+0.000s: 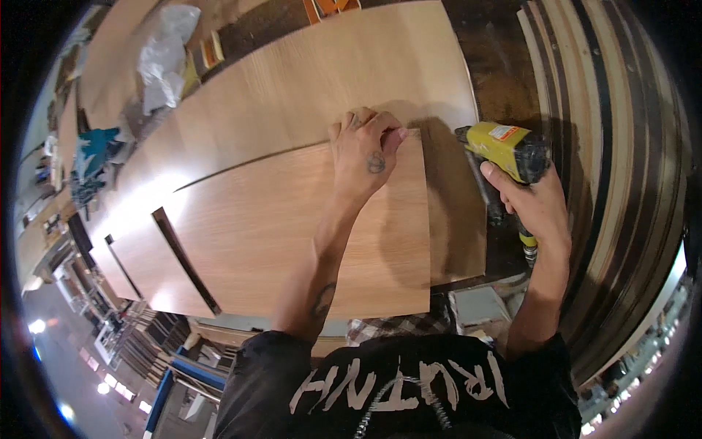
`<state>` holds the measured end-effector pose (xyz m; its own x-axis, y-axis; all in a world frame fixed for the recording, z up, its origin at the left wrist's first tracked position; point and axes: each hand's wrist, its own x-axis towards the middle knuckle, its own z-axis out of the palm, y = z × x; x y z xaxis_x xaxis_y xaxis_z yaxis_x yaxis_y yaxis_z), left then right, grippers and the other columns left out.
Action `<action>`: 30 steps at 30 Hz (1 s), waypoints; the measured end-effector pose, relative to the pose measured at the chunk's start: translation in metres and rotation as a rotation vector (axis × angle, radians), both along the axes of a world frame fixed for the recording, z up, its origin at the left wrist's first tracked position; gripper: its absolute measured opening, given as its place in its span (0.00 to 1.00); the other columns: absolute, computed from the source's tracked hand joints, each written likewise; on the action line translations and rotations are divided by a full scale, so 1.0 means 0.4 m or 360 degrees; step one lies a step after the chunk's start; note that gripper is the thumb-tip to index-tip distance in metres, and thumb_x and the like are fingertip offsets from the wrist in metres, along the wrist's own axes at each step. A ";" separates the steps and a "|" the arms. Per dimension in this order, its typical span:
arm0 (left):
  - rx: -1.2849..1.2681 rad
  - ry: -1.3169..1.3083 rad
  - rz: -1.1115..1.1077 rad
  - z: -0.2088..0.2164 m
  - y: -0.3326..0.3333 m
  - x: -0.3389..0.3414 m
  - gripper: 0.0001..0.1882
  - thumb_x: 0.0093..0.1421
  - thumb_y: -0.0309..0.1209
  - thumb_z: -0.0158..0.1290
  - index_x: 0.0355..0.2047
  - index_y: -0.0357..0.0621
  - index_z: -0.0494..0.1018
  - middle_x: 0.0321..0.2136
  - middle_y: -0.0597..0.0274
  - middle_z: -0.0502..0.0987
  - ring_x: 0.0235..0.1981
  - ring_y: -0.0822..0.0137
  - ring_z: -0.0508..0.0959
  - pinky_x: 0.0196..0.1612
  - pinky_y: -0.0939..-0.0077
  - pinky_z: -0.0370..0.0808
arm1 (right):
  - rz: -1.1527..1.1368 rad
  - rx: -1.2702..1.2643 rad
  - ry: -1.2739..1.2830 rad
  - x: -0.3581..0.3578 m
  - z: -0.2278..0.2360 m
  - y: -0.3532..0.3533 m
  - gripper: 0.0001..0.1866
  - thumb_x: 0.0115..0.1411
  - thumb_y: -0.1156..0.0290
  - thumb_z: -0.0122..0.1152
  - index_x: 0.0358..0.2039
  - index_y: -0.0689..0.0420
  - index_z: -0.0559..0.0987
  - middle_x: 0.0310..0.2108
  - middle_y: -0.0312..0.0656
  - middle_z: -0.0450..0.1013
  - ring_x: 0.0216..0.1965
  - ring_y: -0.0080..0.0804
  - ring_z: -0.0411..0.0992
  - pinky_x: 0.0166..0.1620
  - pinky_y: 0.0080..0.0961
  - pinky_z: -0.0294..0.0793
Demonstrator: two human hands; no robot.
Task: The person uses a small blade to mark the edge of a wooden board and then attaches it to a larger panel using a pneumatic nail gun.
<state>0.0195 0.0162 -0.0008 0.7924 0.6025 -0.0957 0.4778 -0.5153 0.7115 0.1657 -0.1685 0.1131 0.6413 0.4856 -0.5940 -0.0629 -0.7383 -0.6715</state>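
A smaller wood-grain panel [285, 212] lies over a larger wood-grain panel [329, 69] in front of me. Near its far right corner, my left hand [365, 150] is closed at the panel's far edge, with the fingers curled over it. Whether a small piece sits under those fingers cannot be seen. My right hand [540, 205] is wrapped round the grip of a yellow-green and black air nail gun [499, 146]. The gun is held just past the panels' right side, its nose pointing left, and a metal hose fitting [530, 254] shows below the hand.
Long boards [585, 146] stand packed at the right. Two dark strips [186, 260] lie across the left part of the smaller panel. Clear plastic wrap [167, 55] and a teal cloth-like item [99, 150] are at the far left. An orange object [329, 9] lies beyond the panels.
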 end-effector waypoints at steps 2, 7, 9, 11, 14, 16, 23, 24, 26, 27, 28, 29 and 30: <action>-0.0066 -0.0022 0.0010 -0.007 -0.010 0.001 0.06 0.58 0.36 0.61 0.30 0.49 0.80 0.32 0.61 0.77 0.41 0.55 0.73 0.48 0.58 0.63 | -0.0005 -0.0164 0.0152 0.000 0.024 0.035 0.14 0.60 0.64 0.70 0.43 0.59 0.83 0.26 0.37 0.78 0.22 0.19 0.71 0.26 0.23 0.70; 0.0107 0.0053 -0.0013 -0.001 -0.023 0.004 0.03 0.58 0.32 0.59 0.32 0.49 0.80 0.35 0.61 0.77 0.43 0.56 0.74 0.47 0.59 0.62 | 0.0198 -0.0043 0.0301 0.025 0.005 0.097 0.15 0.63 0.65 0.67 0.45 0.62 0.81 0.18 0.33 0.71 0.15 0.18 0.64 0.21 0.19 0.63; 0.0116 0.0000 0.0001 -0.001 -0.023 0.002 0.04 0.58 0.32 0.59 0.33 0.49 0.80 0.35 0.59 0.76 0.43 0.55 0.73 0.47 0.59 0.62 | 0.0270 -0.0171 0.0183 0.018 0.018 0.123 0.17 0.63 0.63 0.66 0.46 0.62 0.81 0.19 0.32 0.72 0.15 0.18 0.64 0.21 0.19 0.64; 0.0127 -0.0048 0.0010 -0.008 -0.027 -0.002 0.04 0.58 0.32 0.59 0.33 0.48 0.80 0.35 0.58 0.76 0.43 0.55 0.73 0.47 0.59 0.62 | 0.0308 -0.0200 0.0155 0.013 0.031 0.137 0.17 0.63 0.63 0.66 0.46 0.62 0.81 0.20 0.33 0.73 0.16 0.17 0.64 0.20 0.19 0.64; 0.0149 -0.0019 -0.0004 -0.019 -0.035 0.002 0.06 0.58 0.32 0.58 0.34 0.47 0.80 0.35 0.57 0.76 0.43 0.55 0.73 0.47 0.58 0.62 | 0.0362 -0.0254 0.0128 0.012 0.038 0.144 0.17 0.63 0.63 0.66 0.47 0.62 0.81 0.22 0.33 0.74 0.17 0.17 0.65 0.20 0.18 0.64; 0.0113 0.0022 -0.0026 -0.013 -0.034 0.002 0.07 0.58 0.32 0.57 0.36 0.46 0.81 0.35 0.57 0.76 0.44 0.55 0.72 0.47 0.58 0.62 | 0.0386 -0.0287 0.0133 0.013 0.043 0.148 0.17 0.63 0.63 0.66 0.47 0.62 0.81 0.22 0.33 0.74 0.17 0.16 0.65 0.20 0.18 0.64; 0.0092 0.0081 -0.0050 -0.008 -0.032 0.002 0.08 0.59 0.33 0.57 0.37 0.46 0.81 0.36 0.56 0.76 0.44 0.55 0.72 0.48 0.58 0.62 | 0.0375 -0.0342 0.0143 0.012 0.053 0.165 0.17 0.63 0.64 0.67 0.47 0.61 0.81 0.22 0.33 0.74 0.17 0.16 0.65 0.20 0.17 0.63; 0.0081 0.0090 -0.0060 -0.008 -0.032 0.003 0.08 0.59 0.33 0.57 0.37 0.46 0.80 0.37 0.55 0.76 0.45 0.55 0.72 0.48 0.58 0.62 | 0.0357 -0.0389 0.0151 0.011 0.054 0.167 0.16 0.63 0.65 0.67 0.47 0.61 0.81 0.22 0.32 0.73 0.17 0.16 0.65 0.20 0.17 0.63; 0.0073 0.0106 -0.0071 -0.006 -0.030 0.000 0.09 0.59 0.34 0.57 0.37 0.46 0.80 0.37 0.55 0.76 0.45 0.54 0.72 0.48 0.58 0.62 | 0.0371 -0.0394 0.0142 0.011 0.052 0.167 0.16 0.63 0.65 0.66 0.48 0.61 0.81 0.21 0.32 0.73 0.17 0.16 0.65 0.20 0.17 0.63; 0.0057 0.0096 -0.0077 -0.004 -0.029 0.000 0.09 0.57 0.32 0.57 0.37 0.46 0.80 0.37 0.55 0.76 0.45 0.54 0.72 0.48 0.58 0.62 | 0.0386 -0.0398 0.0130 0.012 0.051 0.166 0.16 0.63 0.66 0.66 0.48 0.60 0.80 0.21 0.31 0.72 0.17 0.15 0.64 0.20 0.17 0.63; 0.0039 0.0091 -0.0083 -0.002 -0.029 -0.002 0.09 0.56 0.30 0.57 0.36 0.45 0.80 0.37 0.54 0.76 0.45 0.54 0.72 0.48 0.58 0.62 | 0.0385 -0.0401 0.0135 0.010 0.052 0.168 0.16 0.63 0.66 0.66 0.48 0.60 0.80 0.21 0.31 0.72 0.17 0.15 0.64 0.20 0.17 0.63; 0.0035 0.0095 -0.0086 -0.002 -0.027 -0.004 0.09 0.56 0.30 0.57 0.36 0.45 0.80 0.37 0.54 0.76 0.45 0.54 0.72 0.48 0.58 0.62 | 0.0372 -0.0396 0.0137 0.007 0.053 0.173 0.16 0.63 0.66 0.66 0.48 0.61 0.80 0.21 0.31 0.72 0.17 0.15 0.64 0.20 0.17 0.63; 0.0042 0.0068 -0.0086 -0.002 -0.024 -0.007 0.10 0.52 0.28 0.57 0.36 0.45 0.80 0.37 0.54 0.76 0.45 0.54 0.71 0.48 0.58 0.62 | 0.0358 -0.0390 0.0139 0.003 0.055 0.177 0.16 0.63 0.66 0.65 0.48 0.61 0.80 0.21 0.30 0.71 0.17 0.15 0.64 0.20 0.17 0.63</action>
<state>0.0169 0.0067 -0.0015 0.8193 0.5617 -0.1147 0.4785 -0.5597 0.6767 0.1670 -0.0976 0.1351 0.4759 0.4452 -0.7585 0.0706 -0.8790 -0.4716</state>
